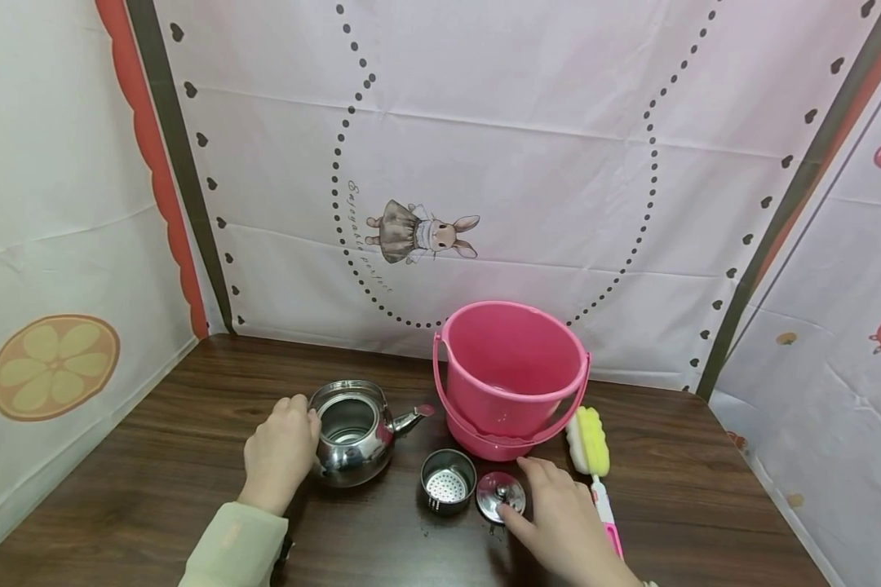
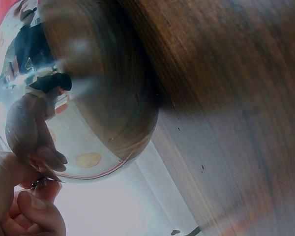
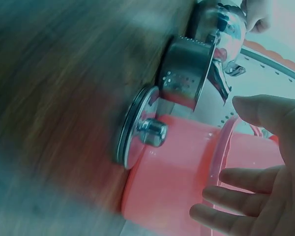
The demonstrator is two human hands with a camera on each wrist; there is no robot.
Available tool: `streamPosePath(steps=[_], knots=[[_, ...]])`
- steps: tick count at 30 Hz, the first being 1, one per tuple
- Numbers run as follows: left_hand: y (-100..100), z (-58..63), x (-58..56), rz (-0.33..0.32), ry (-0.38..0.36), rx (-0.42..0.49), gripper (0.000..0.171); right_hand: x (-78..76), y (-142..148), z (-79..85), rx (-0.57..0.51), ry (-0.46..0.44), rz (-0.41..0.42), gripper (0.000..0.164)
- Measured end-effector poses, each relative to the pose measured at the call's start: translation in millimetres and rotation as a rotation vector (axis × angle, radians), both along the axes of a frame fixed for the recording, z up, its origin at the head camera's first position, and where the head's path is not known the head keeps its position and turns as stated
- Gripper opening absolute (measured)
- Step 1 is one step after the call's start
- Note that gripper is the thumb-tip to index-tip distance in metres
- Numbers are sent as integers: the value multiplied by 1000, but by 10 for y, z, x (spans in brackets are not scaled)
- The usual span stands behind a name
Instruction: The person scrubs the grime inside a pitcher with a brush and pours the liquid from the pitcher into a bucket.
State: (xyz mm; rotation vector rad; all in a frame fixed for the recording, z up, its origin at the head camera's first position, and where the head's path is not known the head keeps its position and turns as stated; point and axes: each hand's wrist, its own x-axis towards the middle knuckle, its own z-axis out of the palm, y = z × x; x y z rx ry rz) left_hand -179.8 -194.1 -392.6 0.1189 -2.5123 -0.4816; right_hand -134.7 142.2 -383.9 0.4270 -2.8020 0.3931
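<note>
A steel kettle stands lidless at centre left, its spout pointing right. At its left side my left hand grips it near the rim, thumb and fingers pinching the edge in the left wrist view. To the right sits a steel strainer basket with a perforated bottom. Beside that lies the round kettle lid, knob upward. My right hand hovers at the lid's right with its fingers spread and relaxed; the right wrist view shows a gap between them and the lid knob.
Behind the lid stands a pink bucket, its handle hanging down in front. A yellow and white sponge brush lies to the bucket's right, partly behind my right hand. Printed cloth walls border the dark wooden table.
</note>
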Motion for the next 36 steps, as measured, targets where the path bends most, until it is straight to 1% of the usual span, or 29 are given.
streamPosePath(steps=[8,16,28,36], knots=[[5,10,6,2,-27,4,15,-19,-143,1,-27,43,60,59],[8,2,4,4,-41,10,15,-48,-306,22,-51,43,103,60],[7,24,11,6,-42,8,16,-127,-531,78,-28,84,152,57],[9,6,5,-2,-19,6,15,-191,-677,142,-34,97,171,57]])
